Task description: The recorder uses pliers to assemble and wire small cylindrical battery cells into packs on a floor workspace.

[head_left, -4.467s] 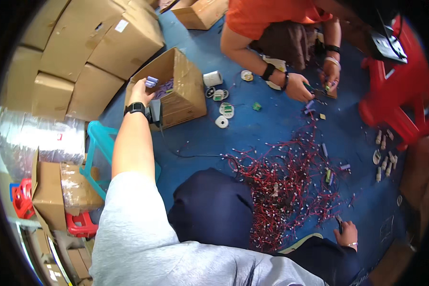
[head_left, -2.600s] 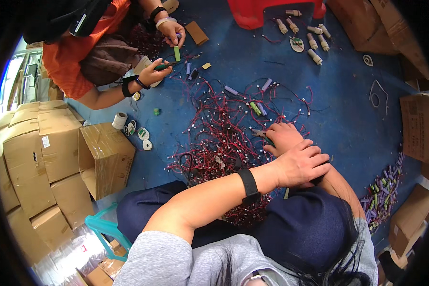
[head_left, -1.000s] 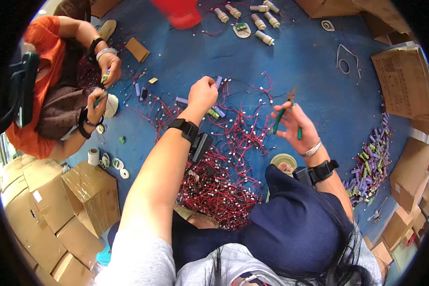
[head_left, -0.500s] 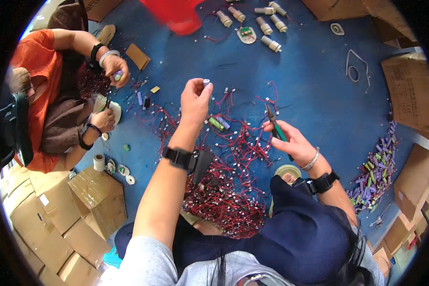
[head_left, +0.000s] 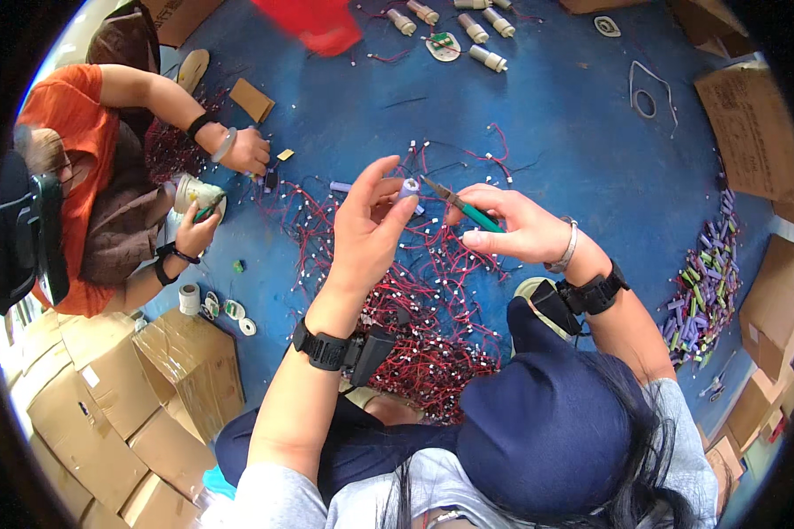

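My left hand point(head_left: 366, 229) pinches a purple battery cell point(head_left: 408, 189) between thumb and fingers, its pale end facing up. In my right hand point(head_left: 516, 225) are green-handled pliers point(head_left: 480, 218), their dark pointed jaws close to the top of that cell. Whether the jaws touch it, I cannot tell. Another purple cylinder point(head_left: 340, 187) shows beside my left hand; held or lying, it is unclear. Beneath both hands spreads a tangle of red and black wires point(head_left: 432, 353) with small white connectors, heaped thickest near my lap.
At the left, a co-worker in orange reaches one hand point(head_left: 249, 152) to the floor. A heap of purple and green cells point(head_left: 701, 286) lies right. Cylindrical motors point(head_left: 488, 58) and a red blurred object point(head_left: 313, 25) are at the far side. Cardboard boxes point(head_left: 190, 361) stand around.
My hands have come together; the pliers swung left toward the cell in my left hand. The co-worker's upper hand went down to the floor. The whole view shifted slightly.
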Tool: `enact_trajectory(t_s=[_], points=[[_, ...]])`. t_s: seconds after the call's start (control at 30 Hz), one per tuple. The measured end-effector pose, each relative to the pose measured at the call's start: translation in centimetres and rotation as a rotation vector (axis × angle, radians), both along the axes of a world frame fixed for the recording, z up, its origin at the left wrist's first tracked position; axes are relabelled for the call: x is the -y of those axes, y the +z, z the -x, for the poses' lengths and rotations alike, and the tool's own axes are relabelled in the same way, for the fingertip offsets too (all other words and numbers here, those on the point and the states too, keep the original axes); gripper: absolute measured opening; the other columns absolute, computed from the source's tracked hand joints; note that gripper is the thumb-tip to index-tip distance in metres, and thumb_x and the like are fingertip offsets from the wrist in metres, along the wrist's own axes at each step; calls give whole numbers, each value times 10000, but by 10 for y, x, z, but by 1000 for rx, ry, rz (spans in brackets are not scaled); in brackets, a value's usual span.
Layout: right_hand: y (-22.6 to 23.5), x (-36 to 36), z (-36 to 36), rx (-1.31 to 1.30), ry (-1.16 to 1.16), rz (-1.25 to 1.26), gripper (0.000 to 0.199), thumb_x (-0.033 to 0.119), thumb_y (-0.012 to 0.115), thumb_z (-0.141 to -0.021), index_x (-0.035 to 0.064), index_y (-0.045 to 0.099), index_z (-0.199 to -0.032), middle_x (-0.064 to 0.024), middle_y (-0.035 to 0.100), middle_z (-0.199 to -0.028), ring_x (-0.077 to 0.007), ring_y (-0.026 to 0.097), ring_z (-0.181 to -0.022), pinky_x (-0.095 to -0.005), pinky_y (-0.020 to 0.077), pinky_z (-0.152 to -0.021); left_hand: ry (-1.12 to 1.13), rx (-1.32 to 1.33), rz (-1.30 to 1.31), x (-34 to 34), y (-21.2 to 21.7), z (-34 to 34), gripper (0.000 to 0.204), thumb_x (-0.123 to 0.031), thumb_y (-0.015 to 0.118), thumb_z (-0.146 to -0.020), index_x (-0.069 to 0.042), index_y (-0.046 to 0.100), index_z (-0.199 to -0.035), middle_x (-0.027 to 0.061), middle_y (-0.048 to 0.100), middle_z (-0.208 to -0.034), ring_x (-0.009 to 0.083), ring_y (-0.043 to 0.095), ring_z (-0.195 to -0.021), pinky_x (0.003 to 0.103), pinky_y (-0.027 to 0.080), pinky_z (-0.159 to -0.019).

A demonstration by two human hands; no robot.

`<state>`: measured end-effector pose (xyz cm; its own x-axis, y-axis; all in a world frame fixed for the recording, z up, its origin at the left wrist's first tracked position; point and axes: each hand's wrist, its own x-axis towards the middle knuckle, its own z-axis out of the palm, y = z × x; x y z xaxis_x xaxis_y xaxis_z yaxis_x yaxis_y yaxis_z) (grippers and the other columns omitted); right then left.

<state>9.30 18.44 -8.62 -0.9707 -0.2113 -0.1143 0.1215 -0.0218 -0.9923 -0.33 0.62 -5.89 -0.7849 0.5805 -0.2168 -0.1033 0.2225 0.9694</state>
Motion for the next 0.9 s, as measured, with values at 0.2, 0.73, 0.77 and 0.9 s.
enact_trajectory(t_s=[0.2, 0.73, 0.77, 0.9], points=[[2, 14, 5, -25, 59, 11, 373, 315, 591, -749, 1, 532, -942, -72, 493, -920, -162, 461, -871, -298, 368, -773, -91, -204, 139, 16, 0, -1, 325, 3, 555, -776, -19, 479, -1091, 58, 571, -933, 104, 542, -822, 224, 435, -719], [14, 37, -4, -359, -296, -817, 216, 230, 652, -640, 71, 527, -716, -62, 530, -787, -235, 532, -691, -346, 424, -629, -83, -707, 416, 17, 10, -2, 207, -75, 582, -759, -6, 566, -953, 126, 600, -759, 176, 586, -660, 266, 445, -607], [13, 41, -5, -396, -325, -962, 177, 210, 632, -643, 87, 512, -685, -40, 520, -755, -209, 523, -658, -331, 411, -584, -83, -704, 414, 15, 10, -3, 207, -75, 582, -759, -6, 566, -953, 126, 600, -759, 176, 586, -660, 266, 445, -607], [2, 44, -12, -449, -323, -1335, 77, 160, 560, -651, 127, 493, -634, -9, 506, -694, -161, 515, -612, -302, 377, -499, -132, -667, 689, 8, 2, -12, 194, -156, 568, -766, -24, 578, -908, 156, 598, -741, 282, 593, -690, 338, 450, -596]])
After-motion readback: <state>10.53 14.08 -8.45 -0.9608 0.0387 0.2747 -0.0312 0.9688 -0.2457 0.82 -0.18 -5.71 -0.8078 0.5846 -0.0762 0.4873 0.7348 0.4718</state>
